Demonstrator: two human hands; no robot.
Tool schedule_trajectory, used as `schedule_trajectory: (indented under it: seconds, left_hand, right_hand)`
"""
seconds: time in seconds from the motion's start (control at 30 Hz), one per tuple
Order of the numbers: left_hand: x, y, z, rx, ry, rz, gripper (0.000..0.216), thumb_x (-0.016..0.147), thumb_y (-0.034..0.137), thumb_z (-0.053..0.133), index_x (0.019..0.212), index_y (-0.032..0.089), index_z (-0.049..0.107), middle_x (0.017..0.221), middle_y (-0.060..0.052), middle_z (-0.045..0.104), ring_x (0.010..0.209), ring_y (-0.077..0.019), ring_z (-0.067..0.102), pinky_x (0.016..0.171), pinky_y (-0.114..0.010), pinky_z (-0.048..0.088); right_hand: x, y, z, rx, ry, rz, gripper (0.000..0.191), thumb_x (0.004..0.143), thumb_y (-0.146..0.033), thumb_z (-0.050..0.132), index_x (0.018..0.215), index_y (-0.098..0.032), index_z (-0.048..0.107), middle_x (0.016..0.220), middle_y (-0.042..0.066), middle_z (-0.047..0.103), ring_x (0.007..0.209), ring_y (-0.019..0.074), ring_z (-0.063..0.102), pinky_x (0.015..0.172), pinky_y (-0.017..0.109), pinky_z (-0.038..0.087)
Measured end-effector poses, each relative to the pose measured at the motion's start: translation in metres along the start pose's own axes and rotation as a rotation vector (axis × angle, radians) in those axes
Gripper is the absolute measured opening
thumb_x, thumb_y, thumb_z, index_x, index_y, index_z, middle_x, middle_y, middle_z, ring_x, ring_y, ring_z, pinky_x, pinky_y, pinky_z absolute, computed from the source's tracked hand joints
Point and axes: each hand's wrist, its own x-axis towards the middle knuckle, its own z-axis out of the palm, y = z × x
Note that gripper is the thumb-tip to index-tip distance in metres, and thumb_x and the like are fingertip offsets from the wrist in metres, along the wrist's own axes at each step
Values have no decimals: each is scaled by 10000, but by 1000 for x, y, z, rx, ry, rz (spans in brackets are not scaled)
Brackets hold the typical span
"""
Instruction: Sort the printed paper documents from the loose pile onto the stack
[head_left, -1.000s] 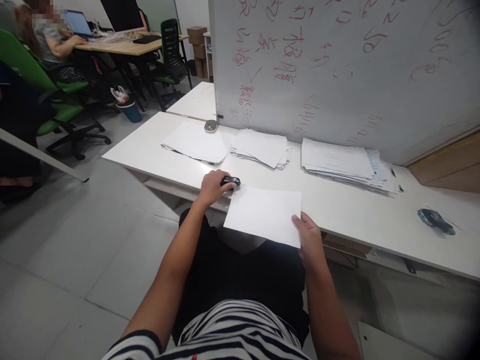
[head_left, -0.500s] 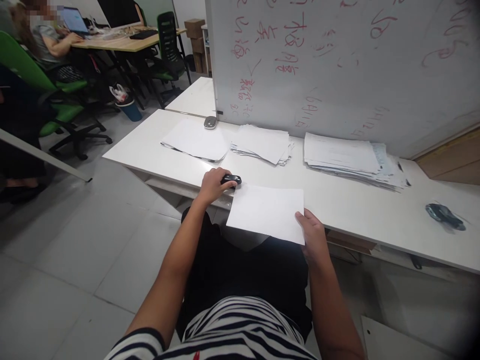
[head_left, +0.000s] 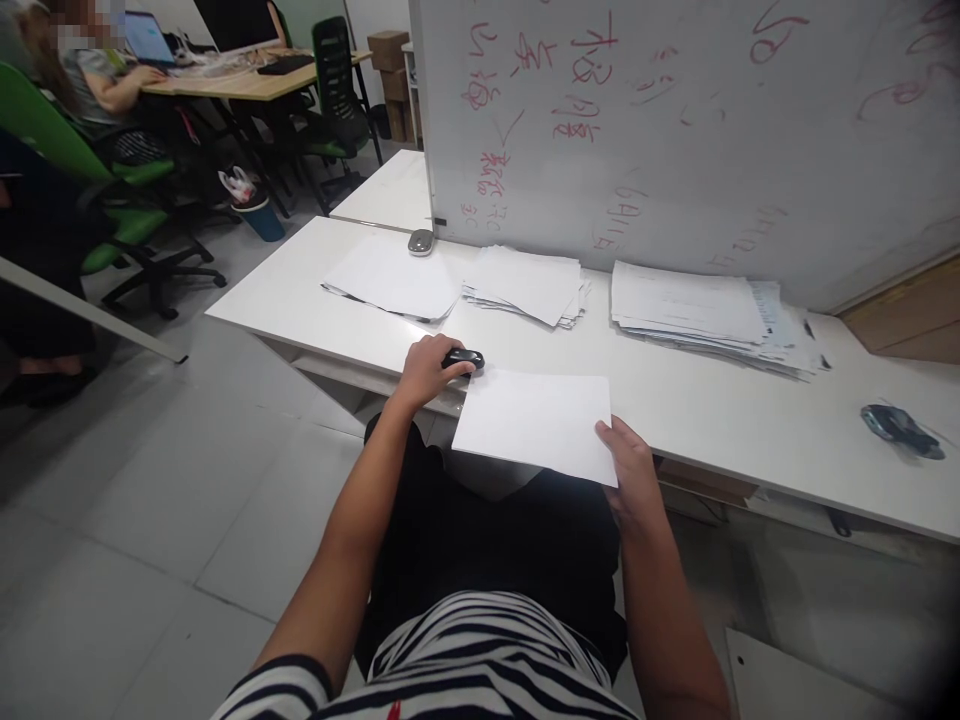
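My left hand (head_left: 433, 371) is closed around a black stapler (head_left: 466, 360) at the near edge of the white table. The stapler's nose meets the upper left corner of a white sheet of paper (head_left: 536, 420); whether the corner lies inside its jaws cannot be made out. With thumb on top and fingers beneath, my right hand (head_left: 630, 460) grips the paper by its lower right side. The sheet reaches out over the table edge above my lap, and whether it is a single sheet or several is unclear.
Along the whiteboard (head_left: 675, 130) lie a left paper stack (head_left: 397, 280), a middle stack (head_left: 525, 285) and a thicker right stack (head_left: 686, 300). A silver mouse-like object (head_left: 421, 242) sits behind the left one. A dark object in clear wrapping (head_left: 900, 430) lies far right on the table (head_left: 750, 425). Someone sits at a laptop, upper left.
My right hand and the paper's right side have shifted slightly to the right. The left hand stays on the stapler in nearly the same place.
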Motion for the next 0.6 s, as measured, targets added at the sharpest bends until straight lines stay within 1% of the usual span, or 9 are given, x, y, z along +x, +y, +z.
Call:
schedule_trajectory:
  seconds: [0.27,0.4,0.6]
  left_hand:
    - [1,1,2,42,-9,13,335,804,522,592,999,251,624,975,-28,654,930,-225,542,823,-358,371]
    - [1,0,3,78,-15,14,351,800,531,594,1012,253,629,989,-33,657,932,-231,542,821,-359,370]
    - [5,-3,3,117,-73,58,388,798,557,585,1034,254,641,1022,-44,660,969,-246,532,841,-369,365]
  right_hand:
    - [3,3,-1,-3,-14,-6,468,699,-442,732,1088,-189,664,863,47,733,788,246,688,666,338,552]
    - [2,3,-1,6,-10,-6,457,692,-442,737,1069,-193,672,867,44,734,786,240,686,682,337,544]
    - [-1,0,1,-17,-32,-19,442,717,-441,716,1084,-200,665,908,47,732,813,239,681,664,320,538]
